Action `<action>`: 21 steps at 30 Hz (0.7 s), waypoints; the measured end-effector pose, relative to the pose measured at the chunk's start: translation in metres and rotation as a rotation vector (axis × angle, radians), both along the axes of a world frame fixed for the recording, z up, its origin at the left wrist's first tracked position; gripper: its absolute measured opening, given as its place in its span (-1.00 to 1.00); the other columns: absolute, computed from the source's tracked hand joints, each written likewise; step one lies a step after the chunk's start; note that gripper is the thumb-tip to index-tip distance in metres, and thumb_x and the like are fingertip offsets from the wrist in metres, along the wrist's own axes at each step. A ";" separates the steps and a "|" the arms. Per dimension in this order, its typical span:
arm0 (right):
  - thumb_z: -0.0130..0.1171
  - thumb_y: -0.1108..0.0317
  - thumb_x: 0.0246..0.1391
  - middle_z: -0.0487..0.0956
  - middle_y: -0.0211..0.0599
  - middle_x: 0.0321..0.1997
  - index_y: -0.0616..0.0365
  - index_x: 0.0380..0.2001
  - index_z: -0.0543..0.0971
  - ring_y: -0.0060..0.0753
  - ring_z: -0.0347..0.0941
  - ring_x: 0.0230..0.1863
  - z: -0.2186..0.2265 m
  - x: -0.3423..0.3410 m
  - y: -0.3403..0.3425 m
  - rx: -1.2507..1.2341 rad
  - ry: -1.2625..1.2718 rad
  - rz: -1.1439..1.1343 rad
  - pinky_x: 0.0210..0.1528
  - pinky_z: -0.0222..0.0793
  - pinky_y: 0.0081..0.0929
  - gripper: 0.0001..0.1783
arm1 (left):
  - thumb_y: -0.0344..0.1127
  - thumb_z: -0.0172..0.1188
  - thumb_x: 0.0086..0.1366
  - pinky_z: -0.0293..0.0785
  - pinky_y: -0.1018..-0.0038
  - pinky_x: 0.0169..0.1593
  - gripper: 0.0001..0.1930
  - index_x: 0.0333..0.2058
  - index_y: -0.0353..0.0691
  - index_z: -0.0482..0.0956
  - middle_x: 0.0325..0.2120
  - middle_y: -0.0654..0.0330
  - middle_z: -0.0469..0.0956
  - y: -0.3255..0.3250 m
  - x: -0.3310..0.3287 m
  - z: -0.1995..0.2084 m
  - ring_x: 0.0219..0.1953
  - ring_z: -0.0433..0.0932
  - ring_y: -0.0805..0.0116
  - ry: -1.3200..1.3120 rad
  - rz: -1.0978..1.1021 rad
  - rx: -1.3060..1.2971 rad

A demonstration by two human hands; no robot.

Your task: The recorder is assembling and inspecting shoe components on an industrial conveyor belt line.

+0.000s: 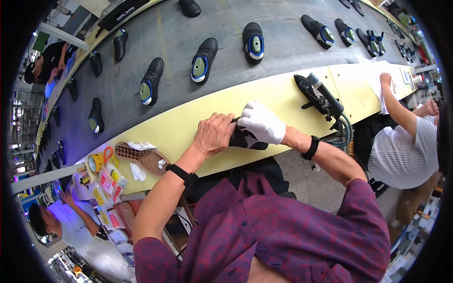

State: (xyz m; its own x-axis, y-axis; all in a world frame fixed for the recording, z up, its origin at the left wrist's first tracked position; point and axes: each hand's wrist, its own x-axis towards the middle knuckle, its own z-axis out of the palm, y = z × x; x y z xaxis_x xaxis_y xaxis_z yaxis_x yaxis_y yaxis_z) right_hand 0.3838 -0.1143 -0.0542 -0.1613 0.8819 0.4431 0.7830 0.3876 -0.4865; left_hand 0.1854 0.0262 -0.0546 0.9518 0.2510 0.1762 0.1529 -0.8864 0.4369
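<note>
A black shoe (249, 141) is held between my two hands at the near edge of the yellow bench (288, 101). My left hand (213, 134), bare, has its fingers closed on the shoe's left end. A white glove covers my right hand (261, 123), which is closed over the shoe's upper side. Both hands hide much of the shoe, so I cannot tell exactly what the fingertips pinch. Beyond the bench, black shoes with green insoles stand on a dark belt; the nearest are one shoe (204, 61) and another shoe (152, 81).
A black hand-held tool (321, 96) with a hose lies right on the bench. To the left are a brown sole (141, 157), a yellow tape roll (96, 162) and orange-handled scissors (108, 153). A co-worker's arm (398, 106) reaches in from the right; other people are at left.
</note>
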 end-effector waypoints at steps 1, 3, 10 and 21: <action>0.33 0.44 -0.08 0.52 -0.20 -0.31 0.16 -0.29 0.61 -0.02 0.44 -0.17 0.000 0.004 0.000 -0.018 -0.101 0.058 -0.08 0.41 -0.15 -0.78 | -0.26 0.15 0.44 0.60 0.15 -0.24 -0.70 0.04 -0.26 0.63 -0.34 0.04 0.65 0.001 0.000 -0.001 -0.23 0.65 0.03 0.009 -0.012 0.002; 0.31 0.42 -0.08 0.52 -0.20 -0.29 0.15 -0.27 0.61 -0.03 0.45 -0.16 0.004 0.011 0.000 -0.047 -0.140 0.114 -0.06 0.42 -0.14 -0.77 | -0.25 0.14 0.44 0.60 0.15 -0.25 -0.70 0.03 -0.26 0.63 -0.35 0.04 0.65 0.003 0.001 -0.004 -0.24 0.65 0.03 0.001 -0.020 0.007; 0.24 0.35 0.00 0.56 -0.17 -0.13 0.25 -0.13 0.61 -0.05 0.50 -0.06 0.034 -0.005 -0.013 -0.164 -0.401 0.085 0.06 0.45 -0.18 -0.66 | -0.23 0.10 0.46 0.63 0.14 -0.21 -0.71 -0.04 -0.26 0.69 -0.34 0.06 0.70 0.009 0.005 -0.010 -0.23 0.68 0.03 -0.019 -0.018 -0.015; 0.60 -0.07 -0.18 0.65 0.18 0.02 0.30 0.11 0.58 0.27 0.57 0.13 0.030 -0.035 -0.026 -0.746 0.224 -0.312 0.20 0.52 -0.05 -0.13 | -0.11 0.35 0.32 0.34 0.00 0.31 -0.38 0.28 -0.24 0.48 0.07 -0.03 0.55 -0.016 -0.057 -0.028 0.14 0.51 -0.04 -0.227 -0.110 0.120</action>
State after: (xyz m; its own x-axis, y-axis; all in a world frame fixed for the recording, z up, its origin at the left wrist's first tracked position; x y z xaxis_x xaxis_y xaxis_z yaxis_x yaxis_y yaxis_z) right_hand 0.3484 -0.1404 -0.0244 0.1606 0.9459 -0.2821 0.6552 -0.3159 -0.6862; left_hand 0.1283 0.0099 -0.0823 0.9051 0.1128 0.4100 -0.0368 -0.9398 0.3399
